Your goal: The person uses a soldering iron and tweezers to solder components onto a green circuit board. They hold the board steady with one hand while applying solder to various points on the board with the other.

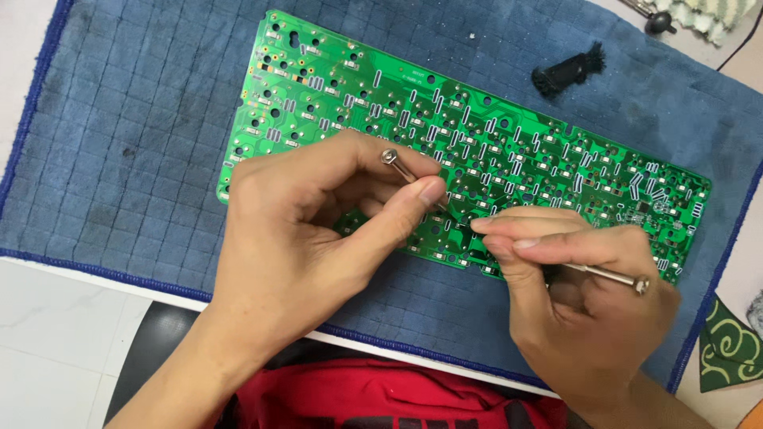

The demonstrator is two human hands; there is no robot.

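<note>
Two hands (pixel 445 238) over green circuit board (pixel 509 151)

green circuit board (pixel 509 151) flat, slanted across blue mat | slim metal tool (pixel 405 168) tilted over board's near edge | second metal tool (pixel 612 275) low, near right end

— Hidden beneath both hands (pixel 302 230): near edge of green circuit board (pixel 358 87), plus tool tips.
— Cut off at right: green patterned cloth (pixel 727 349). Tiny board parts, unreadable.

Glossy green circuit board (pixel 477 135), napped blue cloth (pixel 135 143)
</note>
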